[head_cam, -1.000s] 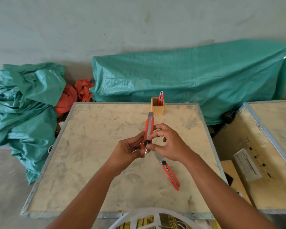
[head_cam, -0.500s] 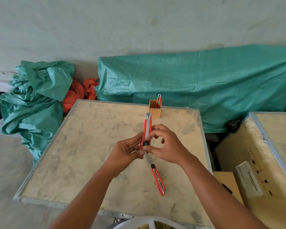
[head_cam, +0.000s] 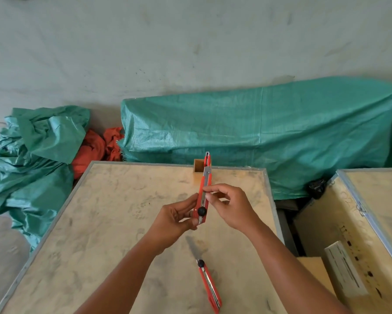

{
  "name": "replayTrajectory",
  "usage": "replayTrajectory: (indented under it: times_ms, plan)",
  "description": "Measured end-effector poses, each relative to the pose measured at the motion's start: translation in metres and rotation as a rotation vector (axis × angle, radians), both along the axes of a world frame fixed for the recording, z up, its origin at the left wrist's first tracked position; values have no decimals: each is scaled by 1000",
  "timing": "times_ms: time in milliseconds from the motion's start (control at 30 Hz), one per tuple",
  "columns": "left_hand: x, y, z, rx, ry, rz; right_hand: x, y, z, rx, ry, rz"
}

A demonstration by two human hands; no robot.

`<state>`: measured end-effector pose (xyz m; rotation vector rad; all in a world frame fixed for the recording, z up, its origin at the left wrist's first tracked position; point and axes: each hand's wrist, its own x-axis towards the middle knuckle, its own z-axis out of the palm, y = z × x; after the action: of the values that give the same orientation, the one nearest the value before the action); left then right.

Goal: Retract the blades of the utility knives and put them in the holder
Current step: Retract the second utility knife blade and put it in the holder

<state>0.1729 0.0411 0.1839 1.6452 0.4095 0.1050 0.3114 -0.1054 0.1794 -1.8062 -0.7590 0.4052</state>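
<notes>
I hold a red utility knife upright above the middle of the wooden table. My left hand grips its lower end, near the black knob. My right hand pinches the body higher up with thumb and forefinger. No blade shows past its metal tip. A second red knife lies on the table nearer to me, its blade out and pointing away. At the far table edge stands a small wooden holder with another red knife upright in it.
A green tarp-covered heap lies behind the table. Crumpled green tarp and orange cloth lie on the floor at left. A second wooden crate stands at right, with a white box on it.
My right hand has slid from the knife's black knob up to its middle. The view has shifted, so the table and lying knife sit lower in frame.
</notes>
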Motion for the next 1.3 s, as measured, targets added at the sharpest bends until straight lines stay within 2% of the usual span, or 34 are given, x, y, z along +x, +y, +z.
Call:
replayTrajectory:
  times_ms: [133, 400, 533, 667, 800, 1000, 1300]
  plan:
    - [49, 22, -6, 66, 12, -1, 49, 25, -7, 18, 55, -95]
    - [157, 84, -46, 170, 14, 107, 145, 88, -29, 21, -30, -207]
    - [200, 122, -82, 239, 168, 148, 175, 123, -56, -4, -117, -297]
    - [230, 143, -112, 313, 275, 63, 190, 150, -89, -46, -206, -310]
    - [248, 147, -138, 273, 340, 12, 196, 162, -120, -91, -262, -291]
    - [251, 152, -151, 234, 302, 4, 198, 172, -139, -104, -352, -269]
    - [245, 144, -148, 217, 291, 77, 186, 165, -140, -118, -316, -300]
